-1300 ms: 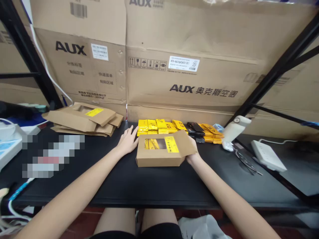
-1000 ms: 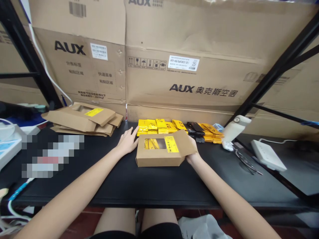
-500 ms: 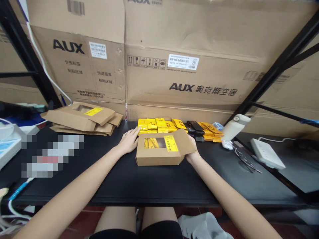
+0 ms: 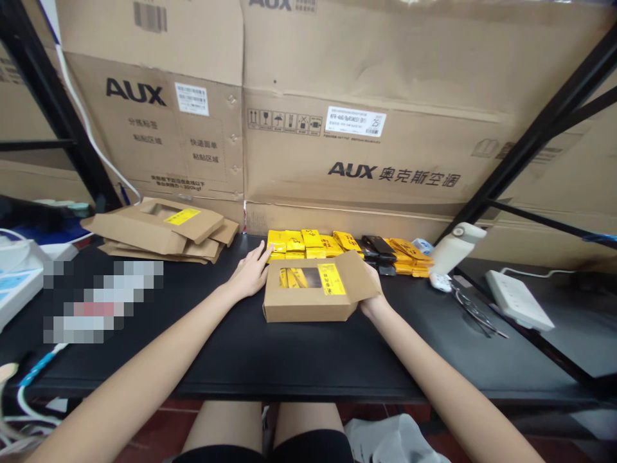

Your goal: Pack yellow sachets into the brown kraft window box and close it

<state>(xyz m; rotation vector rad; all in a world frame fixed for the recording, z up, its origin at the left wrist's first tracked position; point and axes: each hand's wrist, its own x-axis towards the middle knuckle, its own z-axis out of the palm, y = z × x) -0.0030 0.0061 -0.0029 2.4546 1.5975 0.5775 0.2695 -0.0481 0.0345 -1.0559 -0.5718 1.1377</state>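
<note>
A brown cardboard box with a window and a yellow label lies on the black table, with yellow packets showing through the window. My right hand grips its right end, partly hidden behind the open flap. My left hand lies flat beside the box's left end, fingers apart, fingertips touching the nearest of the yellow packets lined up behind the box.
A stack of flat cardboard boxes lies at the back left. Black and yellow packets, a white device, glasses and a white power strip sit to the right. Large AUX cartons wall the back.
My left hand has slid slightly forward until its fingertips reach the yellow packets. The box and my right hand stay where they were.
</note>
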